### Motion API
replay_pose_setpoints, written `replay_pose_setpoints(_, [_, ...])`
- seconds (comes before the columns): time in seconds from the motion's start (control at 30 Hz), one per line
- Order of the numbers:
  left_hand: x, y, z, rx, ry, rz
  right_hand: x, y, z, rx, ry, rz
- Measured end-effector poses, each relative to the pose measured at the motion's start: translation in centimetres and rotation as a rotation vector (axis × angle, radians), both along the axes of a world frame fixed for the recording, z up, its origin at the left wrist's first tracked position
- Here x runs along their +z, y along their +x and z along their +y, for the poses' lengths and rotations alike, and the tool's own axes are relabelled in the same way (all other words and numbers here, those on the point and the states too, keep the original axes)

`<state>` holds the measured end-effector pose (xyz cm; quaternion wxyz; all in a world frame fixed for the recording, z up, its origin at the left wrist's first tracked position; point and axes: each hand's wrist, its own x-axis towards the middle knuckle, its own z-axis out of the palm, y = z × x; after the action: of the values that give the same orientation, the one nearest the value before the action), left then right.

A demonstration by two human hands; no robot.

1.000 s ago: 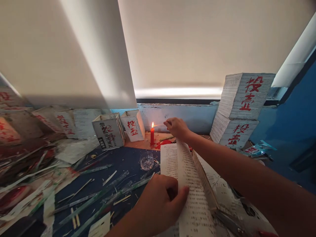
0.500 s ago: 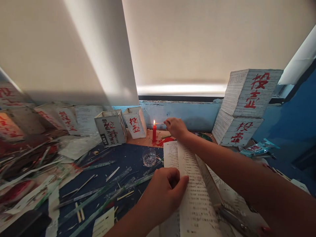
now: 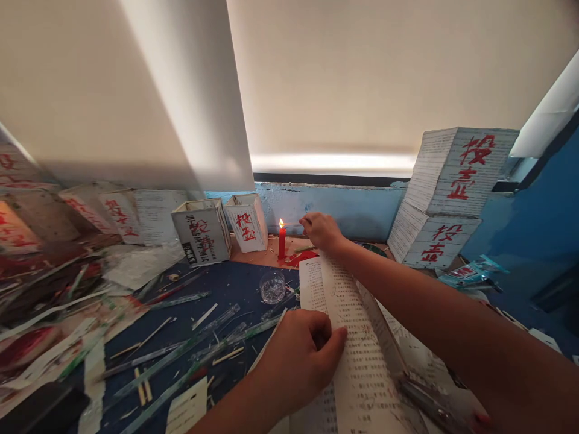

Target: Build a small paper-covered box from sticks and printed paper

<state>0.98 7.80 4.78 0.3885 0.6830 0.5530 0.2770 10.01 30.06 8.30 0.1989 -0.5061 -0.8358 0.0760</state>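
Observation:
A red candle (image 3: 281, 243) burns upright on the ledge by the wall. Pinched in my right hand (image 3: 322, 231) is a thin stick (image 3: 293, 225), pointing left with its far end in the flame. My left hand (image 3: 298, 355) is closed at the left side of a long piece covered with printed paper (image 3: 362, 374), the thumb lying on its face. Its curled fingertips are hidden. The printed piece stretches from below my right wrist to the bottom of the view. Red scraps (image 3: 303, 258) lie beside the candle's foot.
Paper boxes with red characters stand left of the candle (image 3: 246, 226) and stacked at the right (image 3: 436, 238). A clear round dish (image 3: 272, 287) sits on the dark table. Strips, sticks and a plastic bag (image 3: 140, 265) litter the left. A blue packet (image 3: 473, 271) lies right.
The flame at the candle has grown wider around the stick's end. Both hands stay nearly in place; the view has shifted slightly.

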Motion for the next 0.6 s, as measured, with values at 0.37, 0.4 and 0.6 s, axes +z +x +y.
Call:
replay_pose_setpoints(0.37, [-0.42,-0.04,0.14,0.002,-0.001,-0.008,-0.39,-0.02,0.42,-0.005,-0.004,0.016])
replay_pose_setpoints(0.4, [-0.43,-0.04,0.14,0.005,-0.003,-0.014,-0.43,-0.02,0.42,-0.005,-0.005,0.018])
replay_pose_setpoints(0.6, [-0.43,-0.01,-0.07,0.016,-0.007,-0.038,-0.66,-0.03,0.49,0.002,-0.008,0.031])
